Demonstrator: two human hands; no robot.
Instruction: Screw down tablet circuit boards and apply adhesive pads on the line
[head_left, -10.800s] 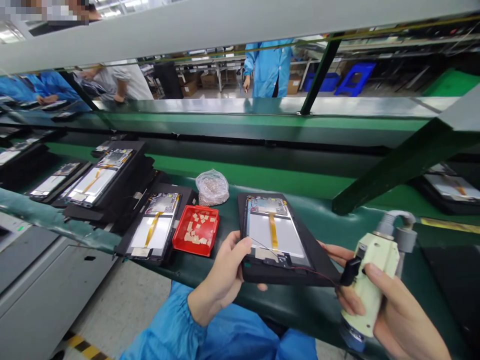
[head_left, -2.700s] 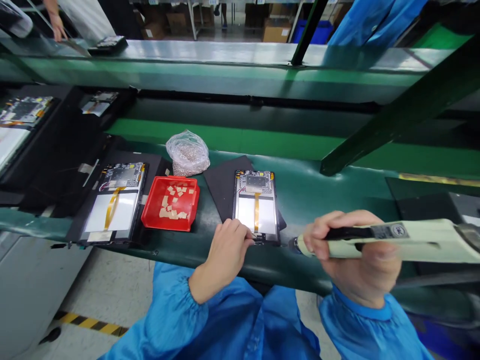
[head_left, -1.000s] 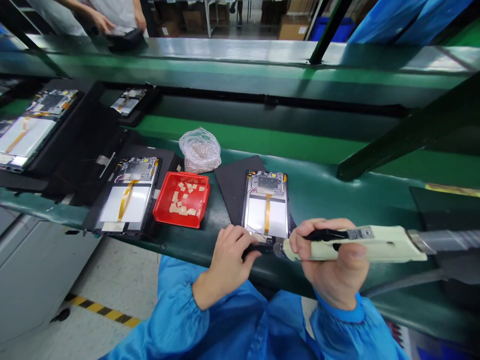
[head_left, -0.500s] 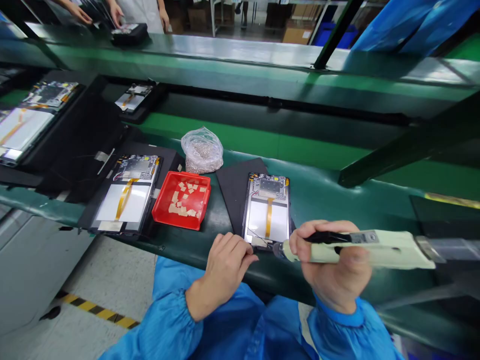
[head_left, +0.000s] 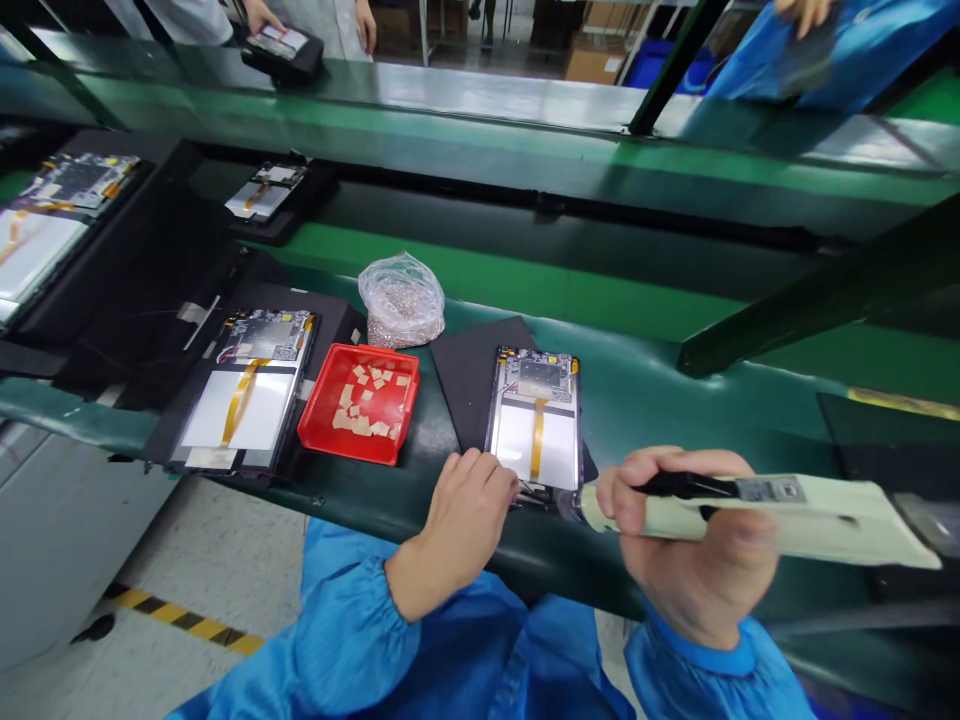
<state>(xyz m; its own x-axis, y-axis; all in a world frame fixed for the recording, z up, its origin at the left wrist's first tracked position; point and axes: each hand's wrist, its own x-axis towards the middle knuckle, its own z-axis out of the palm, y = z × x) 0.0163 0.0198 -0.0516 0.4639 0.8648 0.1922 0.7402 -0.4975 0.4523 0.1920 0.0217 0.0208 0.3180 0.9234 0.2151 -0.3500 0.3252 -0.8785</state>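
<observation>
Nearer to the lower edge of the open tablet (head_left: 517, 425), the left hand (head_left: 471, 510) has been brought, fingers bent together; whether anything is pinched cannot be told. With the right hand (head_left: 697, 555) wrapped around it, the pale tool (head_left: 832, 515) has been shifted slightly rightward. Work seems centred on that edge, the tablet being laid partly over a black sheet (head_left: 465, 370).

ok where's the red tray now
The red tray is left of centre in the head view, just in front of the clear bag and left of the black sheet.
</observation>
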